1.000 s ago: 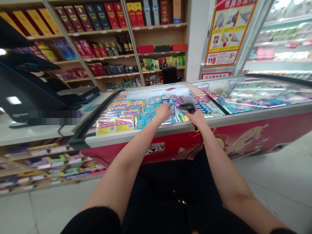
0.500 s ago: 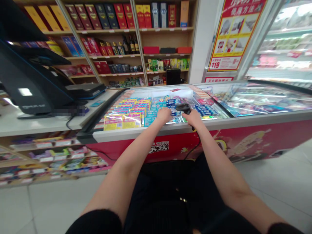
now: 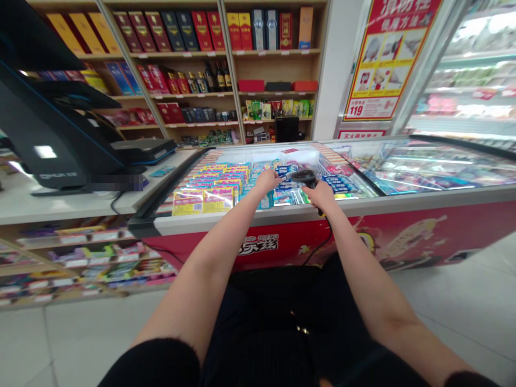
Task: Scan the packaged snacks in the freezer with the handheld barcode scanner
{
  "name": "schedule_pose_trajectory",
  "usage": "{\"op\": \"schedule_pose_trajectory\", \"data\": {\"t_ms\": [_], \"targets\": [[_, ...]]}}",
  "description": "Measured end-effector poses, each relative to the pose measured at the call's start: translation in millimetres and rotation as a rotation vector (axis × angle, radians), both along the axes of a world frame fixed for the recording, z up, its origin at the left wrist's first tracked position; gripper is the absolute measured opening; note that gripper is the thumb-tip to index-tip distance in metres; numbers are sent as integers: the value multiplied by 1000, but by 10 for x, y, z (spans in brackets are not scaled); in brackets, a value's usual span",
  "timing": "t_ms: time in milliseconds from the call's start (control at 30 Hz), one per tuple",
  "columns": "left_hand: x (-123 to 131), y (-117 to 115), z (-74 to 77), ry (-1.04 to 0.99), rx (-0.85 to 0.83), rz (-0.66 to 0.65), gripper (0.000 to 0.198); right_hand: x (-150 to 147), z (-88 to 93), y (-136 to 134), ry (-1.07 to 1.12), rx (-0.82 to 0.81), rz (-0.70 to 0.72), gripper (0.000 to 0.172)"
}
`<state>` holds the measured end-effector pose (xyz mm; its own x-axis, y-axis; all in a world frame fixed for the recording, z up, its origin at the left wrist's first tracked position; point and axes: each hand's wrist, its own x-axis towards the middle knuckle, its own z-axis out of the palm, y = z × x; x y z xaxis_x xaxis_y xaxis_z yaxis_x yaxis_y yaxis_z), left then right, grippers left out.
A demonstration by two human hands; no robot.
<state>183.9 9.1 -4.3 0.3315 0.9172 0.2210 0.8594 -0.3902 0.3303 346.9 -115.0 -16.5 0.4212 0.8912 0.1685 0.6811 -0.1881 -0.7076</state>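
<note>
My right hand (image 3: 321, 194) is wrapped round the grip of a black handheld barcode scanner (image 3: 303, 176). The scanner's head points left, toward my left hand (image 3: 267, 180), and its cable hangs down over the freezer's front. My left hand's fingers are closed in a pinch at the end of a small blue and white packet (image 3: 285, 176), just short of the scanner head; the fingertips are partly hidden. Both hands are over the chest freezer (image 3: 282, 216). Around them lie yellow and pink packets (image 3: 203, 200), light-blue packets (image 3: 266, 202) and dark-blue packets (image 3: 337, 184).
On the left, a counter (image 3: 121, 203) carries a black checkout terminal (image 3: 52, 134), with shelves of small goods below. Behind the freezer stand wooden shelves (image 3: 183, 54) of boxes and bottles. A red poster (image 3: 387, 64) hangs at the right, beside a lit display cooler (image 3: 467, 102).
My left hand has shifted slightly up and away from me, its fingers now pinched at a blue and white packet. My right hand and the scanner stay almost in place.
</note>
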Motion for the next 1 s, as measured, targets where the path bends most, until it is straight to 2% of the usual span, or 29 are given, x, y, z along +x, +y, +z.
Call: {"op": "schedule_pose_trajectory", "data": {"t_ms": [333, 767, 1000], "targets": [[25, 3, 19, 24, 2, 10, 22, -7, 56, -39, -22, -14, 14, 28], [61, -37, 36, 58, 3, -1, 20, 58, -22, 6, -18, -6, 19, 25], [261, -174, 57, 67, -7, -32, 22, 227, -64, 32, -17, 8, -11, 30]]}}
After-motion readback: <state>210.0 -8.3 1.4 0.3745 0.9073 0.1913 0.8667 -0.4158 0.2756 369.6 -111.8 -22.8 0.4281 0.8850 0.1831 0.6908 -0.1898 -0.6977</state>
